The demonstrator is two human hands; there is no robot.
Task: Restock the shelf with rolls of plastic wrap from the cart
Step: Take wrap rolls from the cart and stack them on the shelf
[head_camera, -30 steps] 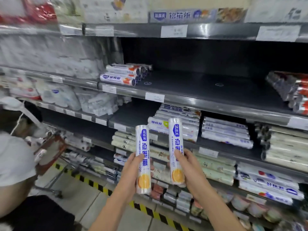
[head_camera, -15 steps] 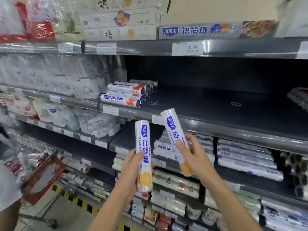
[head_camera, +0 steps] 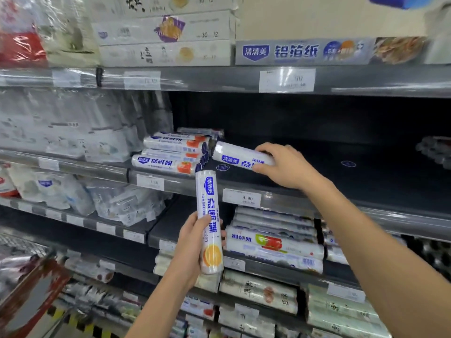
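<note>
My right hand (head_camera: 284, 167) grips a white plastic wrap roll (head_camera: 234, 155) with blue print. The roll lies nearly flat over the dark shelf (head_camera: 341, 181), just right of a small stack of similar rolls (head_camera: 170, 154). Whether it touches the shelf I cannot tell. My left hand (head_camera: 192, 245) holds a second roll (head_camera: 210, 223) upright below the shelf's front edge; an orange picture shows near its bottom end.
Most of the dark shelf right of the stack is bare, with more rolls (head_camera: 436, 152) at its far right. Lower shelves carry stacked wrap rolls (head_camera: 273, 242). Bagged goods (head_camera: 61, 128) fill the left. A cart's red edge (head_camera: 31, 291) is at the lower left.
My right hand has swung its roll from upright to nearly flat and carried it up over the dark shelf beside the stack. My left hand's roll stays upright.
</note>
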